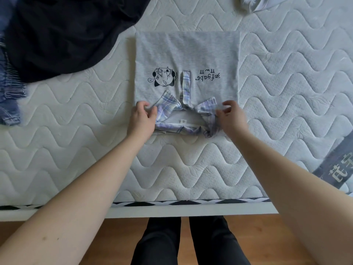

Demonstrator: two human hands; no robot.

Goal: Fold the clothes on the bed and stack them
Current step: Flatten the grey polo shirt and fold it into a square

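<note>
Here the left hand and right hand each pinch a near corner of the folded grey shirt beside its plaid collar. The shirt lies flat on the bed, stretching away from both hands. A dark garment sits well beyond the left hand.

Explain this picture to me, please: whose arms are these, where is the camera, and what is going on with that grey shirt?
There is no machine here. A person wears the camera on the head, so you look down along their own bare arms at a bed. On the quilted mattress lies a grey shirt with a plaid collar, partly folded into a square. The left hand and right hand grip the shirt's near corners beside the collar. A dark garment and denim wait at the far left.
</note>
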